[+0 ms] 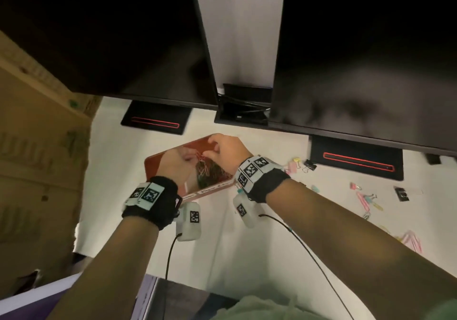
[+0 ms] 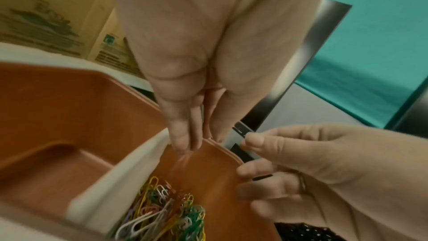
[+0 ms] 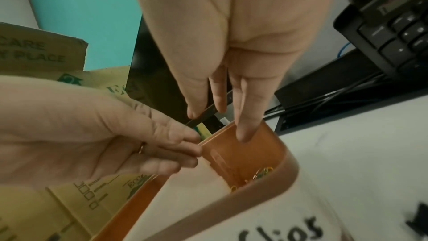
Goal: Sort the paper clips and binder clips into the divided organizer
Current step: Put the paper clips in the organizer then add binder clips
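On the left stand some brown cardboard boxes (image 1: 37, 146). They play no part in the job.

Next comes the left hand (image 1: 176, 162). It hangs over the organizer (image 1: 158, 165), a brown tray that sits on the white worktop (image 1: 284, 220) in front of two dark screens (image 1: 111, 35). In the left wrist view its fingers (image 2: 183, 135) are straight and close together, with the tips pointing down into the right part of the tray. They hold nothing that I can see. I think the hand is there to help pull stuck clips apart, or to let some fall in.

The tray has a wall down the middle. The left part looks bare where it shows. The right part holds a heap of paper clips (image 2: 162, 215) in many colours: yellow, green, white, red. A paper label on the front has writing on it.

The right hand (image 1: 223, 150) is over the same part. From above its fingers look bent, as if pinching a few clips over the heap, but the picture is blurry, so I cannot tell for sure.

Further right, more clips wait on the worktop. There are small binder clips (image 1: 305, 165), pink, yellow and black, and some loose pastel clips (image 1: 366, 199). No binder clips show in the tray, so much sorting is left.
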Tool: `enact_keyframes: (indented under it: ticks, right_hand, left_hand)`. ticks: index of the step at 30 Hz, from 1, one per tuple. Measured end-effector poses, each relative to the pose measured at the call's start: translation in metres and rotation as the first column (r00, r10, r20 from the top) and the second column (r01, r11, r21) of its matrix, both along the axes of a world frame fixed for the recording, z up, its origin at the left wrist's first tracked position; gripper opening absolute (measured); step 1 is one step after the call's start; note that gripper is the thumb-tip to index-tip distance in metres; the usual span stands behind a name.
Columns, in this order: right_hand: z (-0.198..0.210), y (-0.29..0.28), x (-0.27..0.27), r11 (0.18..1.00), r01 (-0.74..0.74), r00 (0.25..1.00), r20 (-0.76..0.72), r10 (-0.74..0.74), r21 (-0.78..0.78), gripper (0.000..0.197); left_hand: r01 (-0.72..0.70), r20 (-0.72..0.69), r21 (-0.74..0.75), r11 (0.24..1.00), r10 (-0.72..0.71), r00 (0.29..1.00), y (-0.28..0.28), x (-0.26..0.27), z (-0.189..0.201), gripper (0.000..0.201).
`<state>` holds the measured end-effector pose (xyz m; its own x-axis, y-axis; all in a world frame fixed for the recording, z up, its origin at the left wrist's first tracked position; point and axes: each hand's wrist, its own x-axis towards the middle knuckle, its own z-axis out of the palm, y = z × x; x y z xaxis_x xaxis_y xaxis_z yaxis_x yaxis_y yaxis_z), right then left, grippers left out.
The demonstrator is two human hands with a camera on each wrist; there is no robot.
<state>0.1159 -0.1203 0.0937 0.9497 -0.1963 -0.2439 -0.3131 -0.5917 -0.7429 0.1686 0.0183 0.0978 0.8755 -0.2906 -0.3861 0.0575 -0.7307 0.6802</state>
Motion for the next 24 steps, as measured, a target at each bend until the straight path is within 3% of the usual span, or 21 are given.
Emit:
enact_keyframes:
  ticks: [3, 5, 9, 12, 17, 20, 24]
  right_hand:
    - [0.000, -0.005, -0.018, 0.995, -0.029, 0.999, 0.032, 0.026, 0.090, 0.034]
    - [-0.002, -0.020, -0.044, 0.992, -0.027, 0.996, 0.093, 0.015, 0.126, 0.027]
    - [-0.017, -0.075, -0.115, 0.996, 0.085, 0.990, 0.108, -0.086, 0.017, 0.016]
    - [-0.028, -0.126, -0.178, 0.963, 0.238, 0.971, 0.038, -0.235, -0.127, 0.016]
    - [-0.047, -0.194, -0.280, 0.855, 0.417, 0.875, -0.117, -0.469, -0.310, 0.025]
    - [-0.058, -0.217, -0.325, 0.840, 0.397, 0.815, -0.280, -0.508, -0.369, 0.041]
    - [-0.066, -0.232, -0.359, 0.893, 0.339, 0.789, -0.427, -0.441, -0.295, 0.059]
  left_hand:
    - [0.028, 0.008, -0.033, 0.999, -0.028, 1.000, 0.003, -0.001, 0.002, 0.023]
    - [0.129, 0.041, -0.059, 0.990, -0.127, 0.991, -0.004, -0.013, 0.005, 0.023]
    - [0.329, 0.025, -0.154, 0.931, -0.330, 0.944, -0.037, -0.049, 0.005, 0.018]
    - [0.453, -0.015, -0.178, 0.874, -0.463, 0.886, -0.072, -0.084, -0.006, 0.016]
    - [0.615, -0.086, -0.160, 0.772, -0.632, 0.770, -0.131, -0.151, -0.030, 0.021]
    - [0.667, -0.105, -0.120, 0.735, -0.678, 0.728, -0.163, -0.183, -0.047, 0.027]
    - [0.677, -0.081, -0.039, 0.735, -0.678, 0.731, -0.203, -0.212, -0.069, 0.029]
